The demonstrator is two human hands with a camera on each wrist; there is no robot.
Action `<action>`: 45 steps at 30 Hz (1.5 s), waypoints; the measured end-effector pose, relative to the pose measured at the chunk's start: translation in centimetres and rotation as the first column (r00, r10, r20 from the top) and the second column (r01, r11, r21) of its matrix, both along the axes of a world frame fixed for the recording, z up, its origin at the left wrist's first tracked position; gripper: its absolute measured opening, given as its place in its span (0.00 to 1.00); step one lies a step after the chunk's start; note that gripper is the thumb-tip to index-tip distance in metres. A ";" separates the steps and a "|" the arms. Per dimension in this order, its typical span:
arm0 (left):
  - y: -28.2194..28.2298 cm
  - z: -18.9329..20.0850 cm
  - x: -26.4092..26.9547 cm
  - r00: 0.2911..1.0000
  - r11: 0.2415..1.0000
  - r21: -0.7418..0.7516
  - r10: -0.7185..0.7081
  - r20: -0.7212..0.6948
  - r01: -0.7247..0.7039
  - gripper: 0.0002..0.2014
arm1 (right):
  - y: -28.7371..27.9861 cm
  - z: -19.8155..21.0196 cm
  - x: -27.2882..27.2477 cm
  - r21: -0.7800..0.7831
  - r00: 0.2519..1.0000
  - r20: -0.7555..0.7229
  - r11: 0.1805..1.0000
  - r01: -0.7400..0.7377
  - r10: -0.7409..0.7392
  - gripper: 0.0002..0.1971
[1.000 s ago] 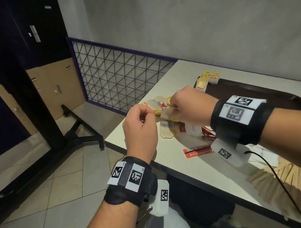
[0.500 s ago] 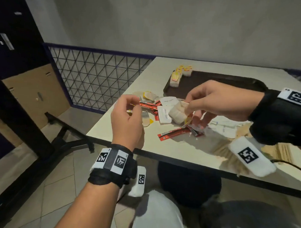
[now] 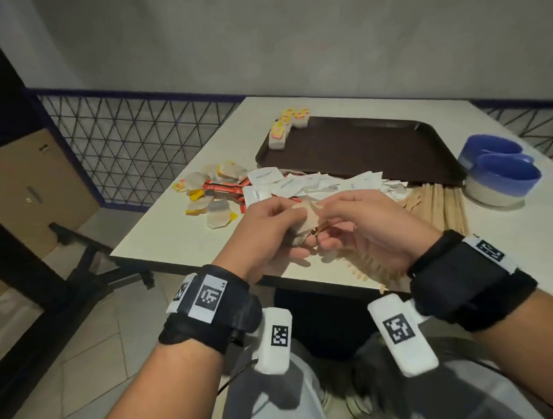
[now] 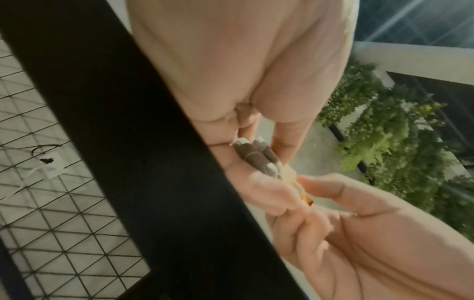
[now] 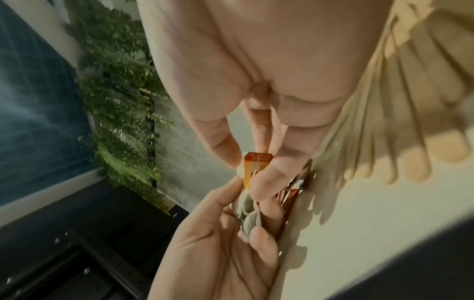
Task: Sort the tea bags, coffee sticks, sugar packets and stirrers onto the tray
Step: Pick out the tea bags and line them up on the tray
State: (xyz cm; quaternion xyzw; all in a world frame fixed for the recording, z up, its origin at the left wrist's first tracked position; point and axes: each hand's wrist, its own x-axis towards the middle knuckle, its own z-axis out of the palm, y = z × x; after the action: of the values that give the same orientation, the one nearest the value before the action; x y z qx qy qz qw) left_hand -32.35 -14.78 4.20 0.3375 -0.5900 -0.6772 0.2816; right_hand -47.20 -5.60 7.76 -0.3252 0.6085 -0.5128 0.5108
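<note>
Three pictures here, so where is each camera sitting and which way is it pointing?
Head: worn on the head, looking down at the table, tray and both forearms.
Left wrist: looks along the left hand at the tea bags it grips; the right hand shows too.
Right wrist: looks along the right hand pinching a tea bag tag; stirrers beside.
Both wrist views share the tea bags and both hands.

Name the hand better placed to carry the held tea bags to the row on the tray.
Left. The left hand grips the tea bags; the right hand only pinches their tag. The row sits at the tray's left corner.
</note>
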 end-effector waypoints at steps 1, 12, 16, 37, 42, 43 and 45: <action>0.0 0.0 0.1 1.000 0.999 0.032 0.009 -0.017 -0.008 0.04 | 0.2 -0.3 -0.1 -0.030 0.999 0.046 0.999 0.027 -0.025 0.10; 0.5 -0.9 0.3 0.997 0.998 -0.045 0.032 -0.067 -0.035 0.13 | 1.0 -4.1 -0.4 -0.185 0.988 0.066 0.971 0.152 -0.142 0.11; 0.5 -0.9 0.2 0.998 0.997 -0.072 0.013 -0.055 -0.017 0.16 | 0.8 -4.4 -0.5 -0.143 0.990 0.075 0.981 0.130 -0.120 0.08; 1.6 -1.0 -0.1 0.995 0.980 -0.177 0.096 0.003 -0.094 0.18 | 0.7 -4.3 -1.7 -0.110 0.977 0.212 0.992 0.060 -0.035 0.04; 1.5 -0.9 0.3 1.000 0.983 -0.181 0.010 0.019 -0.006 0.07 | 1.1 -4.0 -1.4 -0.183 0.985 0.175 0.983 0.026 0.006 0.09; 1.5 -0.9 0.3 0.999 0.981 -0.192 0.002 0.035 0.004 0.06 | 1.1 -4.1 -1.3 -0.192 0.984 0.179 0.981 0.032 0.003 0.10; 1.4 -1.1 0.3 0.999 0.981 -0.191 0.010 0.046 -0.001 0.05 | 1.0 -4.1 -1.2 -0.190 0.980 0.193 0.979 0.076 -0.039 0.12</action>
State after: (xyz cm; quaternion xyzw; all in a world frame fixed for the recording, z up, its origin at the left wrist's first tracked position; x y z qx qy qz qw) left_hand -32.05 -13.40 3.10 0.3262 -0.6580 -0.6085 0.3006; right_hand -48.45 -4.58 3.65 -0.3063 0.5129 -0.6135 0.5164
